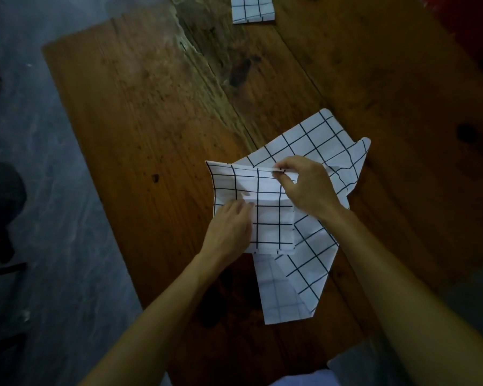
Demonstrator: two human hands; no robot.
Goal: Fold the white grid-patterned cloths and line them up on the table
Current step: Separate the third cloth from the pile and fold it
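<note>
Fingers (280,171) of the right hand (307,188) pinched the cloth (265,218) edge while the left hand (229,227) pressed it flat; squaring the edges on the tabletop (151,121) before creasing would have served best.

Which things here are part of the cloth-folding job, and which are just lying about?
Part of the job:
- half-folded cloth, pinched by the right hand at its top edge, left hand on its side
- loose cloth beneath it
- folded cloth at the far edge
- table

Lying about:
- red thing, top right corner
- dark shape on the floor

Wooden table (151,112) bears a folded cloth (252,8) and looser cloths (313,151).
</note>
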